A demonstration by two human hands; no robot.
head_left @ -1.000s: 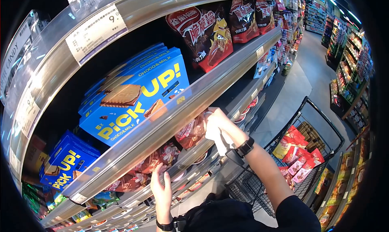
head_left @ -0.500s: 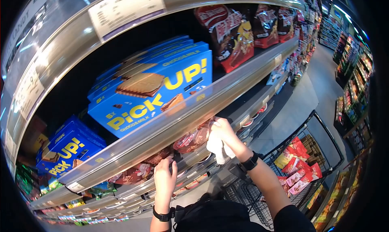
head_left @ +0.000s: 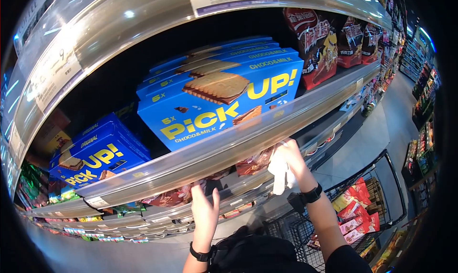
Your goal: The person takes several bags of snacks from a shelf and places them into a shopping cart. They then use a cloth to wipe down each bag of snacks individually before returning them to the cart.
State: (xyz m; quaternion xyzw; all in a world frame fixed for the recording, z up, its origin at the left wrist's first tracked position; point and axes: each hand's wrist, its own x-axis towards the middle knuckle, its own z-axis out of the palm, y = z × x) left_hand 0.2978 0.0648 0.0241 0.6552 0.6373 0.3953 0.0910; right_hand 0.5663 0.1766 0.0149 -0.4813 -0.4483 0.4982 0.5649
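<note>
My left hand (head_left: 204, 208) reaches up to the shelf below the blue boxes, thumb held apart, its fingertips at the red-brown snack bags (head_left: 172, 196) and partly tucked under the shelf lip. A crumpled white cloth (head_left: 279, 177) hangs from my right hand (head_left: 289, 154), which is closed on it. The fingers of that hand reach up beside another red-brown bag (head_left: 253, 163) on the same shelf. Directly above stand light-blue Pick Up! Choco & Milk boxes (head_left: 219, 113), several deep, behind a clear shelf guard.
Darker blue Pick Up! Original boxes (head_left: 102, 153) stand at the left. Red and dark snack bags (head_left: 312, 48) fill the shelf's right end. A black wire cart (head_left: 392, 196) holding red snack packs (head_left: 355, 211) is close on my right. Beyond it, the aisle floor (head_left: 367, 130) runs between shelves.
The view has swung left, so the shelf goods appear farther right. My left hand's fingers are stretched higher, up to the shelf lip. The white cloth stays in my right hand.
</note>
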